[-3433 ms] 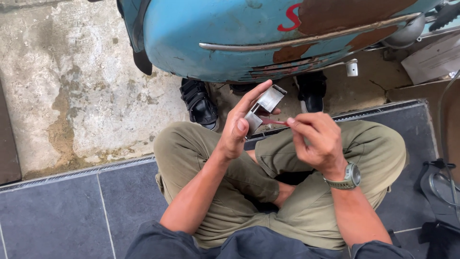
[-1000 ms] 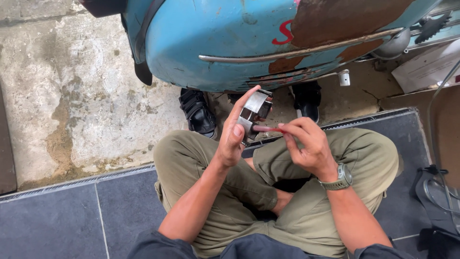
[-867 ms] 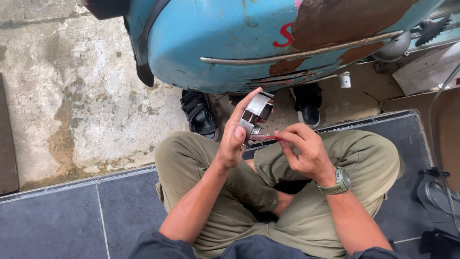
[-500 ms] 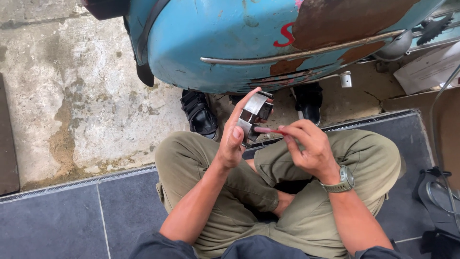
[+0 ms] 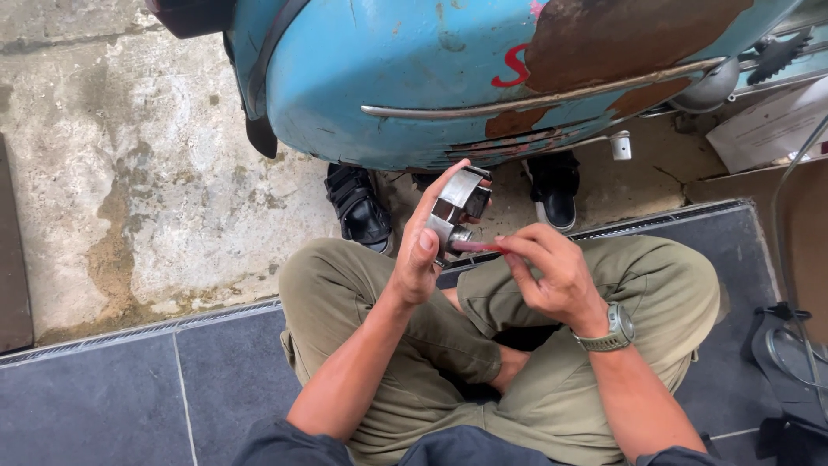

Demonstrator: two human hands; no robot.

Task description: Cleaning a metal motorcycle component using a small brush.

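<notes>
metal part (image 5: 459,204): underside hidden by left hand (image 5: 420,259) | red tool (image 5: 476,247): tip hidden

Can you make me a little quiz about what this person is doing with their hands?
1. Which hand holds the small metal part?
2. True or false: the thin red tool is pinched in the other hand.
3. What colour is the rusty scooter body above the hands?

Key:
1. The left hand.
2. True; the right hand holds it with the tip at the part.
3. Light blue.
</notes>
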